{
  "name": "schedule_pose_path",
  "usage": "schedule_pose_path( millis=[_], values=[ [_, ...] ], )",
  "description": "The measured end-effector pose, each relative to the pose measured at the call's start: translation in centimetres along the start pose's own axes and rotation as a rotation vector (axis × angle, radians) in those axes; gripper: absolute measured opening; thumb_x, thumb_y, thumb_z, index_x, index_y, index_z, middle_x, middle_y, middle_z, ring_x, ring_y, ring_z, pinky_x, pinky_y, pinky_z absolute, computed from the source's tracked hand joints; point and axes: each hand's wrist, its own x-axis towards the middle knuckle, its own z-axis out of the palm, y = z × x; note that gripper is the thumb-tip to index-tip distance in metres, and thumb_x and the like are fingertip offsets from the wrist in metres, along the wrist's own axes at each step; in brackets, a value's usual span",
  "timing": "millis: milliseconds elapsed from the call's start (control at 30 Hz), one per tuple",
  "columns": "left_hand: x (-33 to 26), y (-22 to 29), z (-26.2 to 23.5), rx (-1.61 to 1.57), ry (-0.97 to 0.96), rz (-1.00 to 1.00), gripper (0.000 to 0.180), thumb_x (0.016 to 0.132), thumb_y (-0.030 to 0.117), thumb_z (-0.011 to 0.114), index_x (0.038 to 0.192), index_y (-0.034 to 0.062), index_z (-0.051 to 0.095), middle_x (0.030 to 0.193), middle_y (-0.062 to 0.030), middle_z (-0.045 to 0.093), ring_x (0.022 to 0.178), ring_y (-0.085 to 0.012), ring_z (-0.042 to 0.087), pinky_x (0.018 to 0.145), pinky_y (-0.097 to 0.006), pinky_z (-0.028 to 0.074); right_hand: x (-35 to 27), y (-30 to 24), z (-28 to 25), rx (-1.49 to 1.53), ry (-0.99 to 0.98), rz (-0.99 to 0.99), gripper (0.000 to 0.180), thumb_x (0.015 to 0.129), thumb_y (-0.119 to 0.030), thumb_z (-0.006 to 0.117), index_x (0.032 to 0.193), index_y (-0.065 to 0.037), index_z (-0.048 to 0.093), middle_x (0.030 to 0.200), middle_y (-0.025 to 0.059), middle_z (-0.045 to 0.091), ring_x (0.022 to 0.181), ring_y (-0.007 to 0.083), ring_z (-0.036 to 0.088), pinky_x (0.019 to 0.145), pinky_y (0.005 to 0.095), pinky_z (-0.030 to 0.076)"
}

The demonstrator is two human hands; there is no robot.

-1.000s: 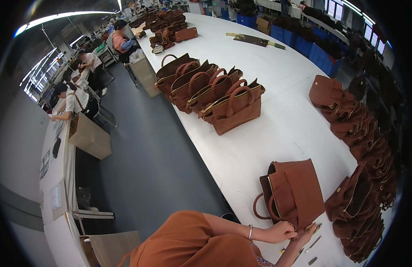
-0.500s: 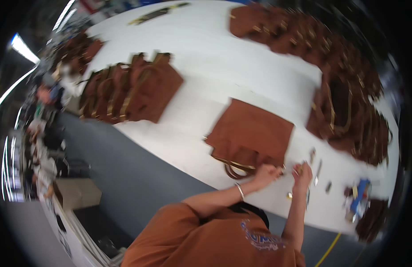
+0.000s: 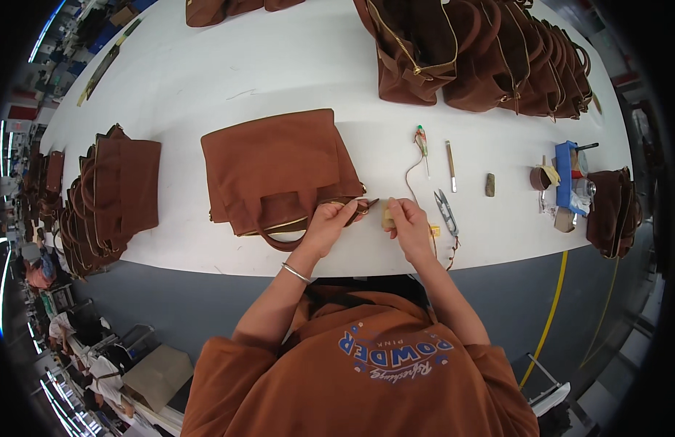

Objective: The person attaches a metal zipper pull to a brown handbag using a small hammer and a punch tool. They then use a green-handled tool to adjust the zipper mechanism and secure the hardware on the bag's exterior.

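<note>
A brown handbag (image 3: 275,156) lies flat on the white table, its handles and open zipped mouth toward me. My left hand (image 3: 328,227) pinches a dark zipper end (image 3: 368,205) at the bag's right corner. Just to the right, my right hand (image 3: 410,229) is closed on a small pale yellow block (image 3: 387,216), held a little apart from the zipper end. Its underside is hidden by my fingers. Near my right wrist sits a little yellow piece (image 3: 434,230). Thread snips (image 3: 446,212) with a cord lie beyond that wrist.
Right of the bag lie a green-tipped screwdriver (image 3: 422,143), a slim metal tool (image 3: 451,167) and a dark small block (image 3: 490,185). A blue tray (image 3: 565,177) holds supplies. Brown bags stand in rows at the far right (image 3: 483,54) and left (image 3: 126,186).
The view has swung round and sharpened, so the bag appears farther left and higher. My left hand is still at the bag's zipper corner, my right hand close by with the yellow block.
</note>
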Motion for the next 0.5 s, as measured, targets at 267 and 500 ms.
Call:
schedule_pose_path(
  millis=[267, 500],
  values=[
    [0.3, -0.8, 0.5, 0.018, 0.028, 0.016, 0.028, 0.096, 0.024, 0.062, 0.089, -0.0008, 0.071, 0.079, 0.0022, 0.065, 0.071, -0.0022, 0.051, 0.064, -0.020, 0.042, -0.1, -1.3, 0.4, -0.043, -0.066, -0.132, 0.017, 0.097, -0.014, 0.056, 0.107, 0.000, 0.060, 0.082, 0.0029, 0.064, 0.067, 0.0063, 0.059, 0.053, 0.0207, 0.047],
    [0.4, -0.6, 0.6, 0.082, 0.072, 0.008, 0.029, 0.097, 0.025, 0.060, 0.078, 0.0039, 0.067, 0.069, 0.0093, 0.055, 0.062, 0.0003, 0.039, 0.052, -0.020, 0.033, 0.9, -0.8, 1.4, -0.245, -0.077, -0.348, 0.016, 0.090, -0.009, 0.063, 0.103, -0.001, 0.061, 0.079, 0.0093, 0.063, 0.064, 0.0157, 0.060, 0.058, 0.0303, 0.050]
  ],
)
